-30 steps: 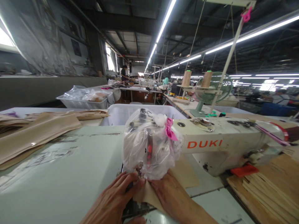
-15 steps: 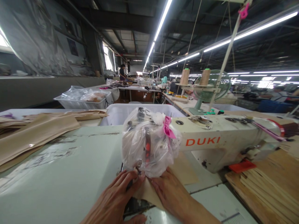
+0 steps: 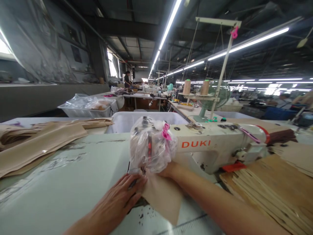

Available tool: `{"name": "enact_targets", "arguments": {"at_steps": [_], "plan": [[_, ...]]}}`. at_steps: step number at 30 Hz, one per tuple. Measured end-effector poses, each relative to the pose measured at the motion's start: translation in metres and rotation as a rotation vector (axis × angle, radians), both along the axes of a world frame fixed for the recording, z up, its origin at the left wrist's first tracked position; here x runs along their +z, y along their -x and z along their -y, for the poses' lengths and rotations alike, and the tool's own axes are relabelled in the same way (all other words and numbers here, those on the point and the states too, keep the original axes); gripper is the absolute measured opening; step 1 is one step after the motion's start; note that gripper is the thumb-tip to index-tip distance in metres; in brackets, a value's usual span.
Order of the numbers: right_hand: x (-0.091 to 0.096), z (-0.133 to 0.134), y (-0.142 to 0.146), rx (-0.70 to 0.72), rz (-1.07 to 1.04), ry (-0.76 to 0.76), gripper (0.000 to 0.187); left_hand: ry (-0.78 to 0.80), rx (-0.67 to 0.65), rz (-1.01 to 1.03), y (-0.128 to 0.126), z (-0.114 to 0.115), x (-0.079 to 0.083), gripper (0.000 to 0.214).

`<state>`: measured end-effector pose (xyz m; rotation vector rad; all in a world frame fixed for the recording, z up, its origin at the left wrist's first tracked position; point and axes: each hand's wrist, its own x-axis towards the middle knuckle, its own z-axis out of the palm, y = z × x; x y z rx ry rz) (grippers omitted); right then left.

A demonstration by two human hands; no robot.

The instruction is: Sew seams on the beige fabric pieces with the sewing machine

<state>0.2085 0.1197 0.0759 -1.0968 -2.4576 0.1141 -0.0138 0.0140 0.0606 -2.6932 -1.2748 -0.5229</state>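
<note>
A beige fabric piece lies under the needle area of a white sewing machine, its loose end pointing towards me. Clear plastic tied with a pink strip wraps the machine head. My left hand lies on the machine bed just left of the needle, fingers stretched forward and their tips at the fabric's left edge. My right hand reaches in from the right beyond the near part of the fabric; the plastic hides its fingers, so its grip does not show.
Beige cut pieces are piled on the left of the pale green table. More stacked pieces lie at right. Behind the machine stand a white bin, thread cones and a green fan. A person stands far back.
My right hand has moved forward, partly behind the plastic-wrapped head. More of the fabric now shows on my side of the needle. My left hand stays beside the needle; the view has shifted right.
</note>
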Motion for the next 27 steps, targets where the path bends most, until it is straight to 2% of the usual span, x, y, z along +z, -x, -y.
{"name": "enact_targets", "arguments": {"at_steps": [3, 6, 7, 9, 12, 15, 18, 21, 27], "plan": [[-0.008, 0.035, -0.011, -0.107, 0.094, -0.022, 0.024, 0.052, 0.08, 0.034, 0.009, 0.004, 0.012, 0.038], [-0.016, 0.069, -0.018, -0.236, 0.144, -0.045, 0.032, 0.118, 0.132, 0.12, 0.007, 0.005, 0.019, 0.031], [-0.017, 0.077, -0.018, -0.233, 0.15, -0.045, 0.037, 0.127, 0.12, 0.137, 0.004, 0.004, 0.018, 0.031], [-0.021, 0.086, -0.014, -0.14, 0.151, -0.021, 0.042, 0.118, 0.076, 0.15, -0.003, 0.001, 0.012, 0.033], [-0.026, 0.091, -0.002, -0.039, 0.119, 0.025, 0.045, 0.047, 0.015, 0.142, -0.007, -0.002, -0.004, 0.051], [-0.027, 0.093, 0.009, -0.112, 0.11, 0.058, 0.041, -0.048, -0.017, 0.078, -0.005, 0.0, -0.011, 0.057], [-0.023, 0.095, 0.014, -0.142, 0.088, 0.095, 0.036, -0.101, -0.02, -0.042, -0.002, 0.005, -0.006, 0.054], [-0.021, 0.094, 0.009, -0.109, 0.059, 0.12, 0.042, -0.121, -0.029, -0.127, -0.001, 0.008, 0.003, 0.057], [-0.029, 0.09, 0.001, -0.078, 0.089, 0.143, 0.044, -0.213, -0.048, -0.054, -0.006, 0.007, 0.008, 0.059]]}}
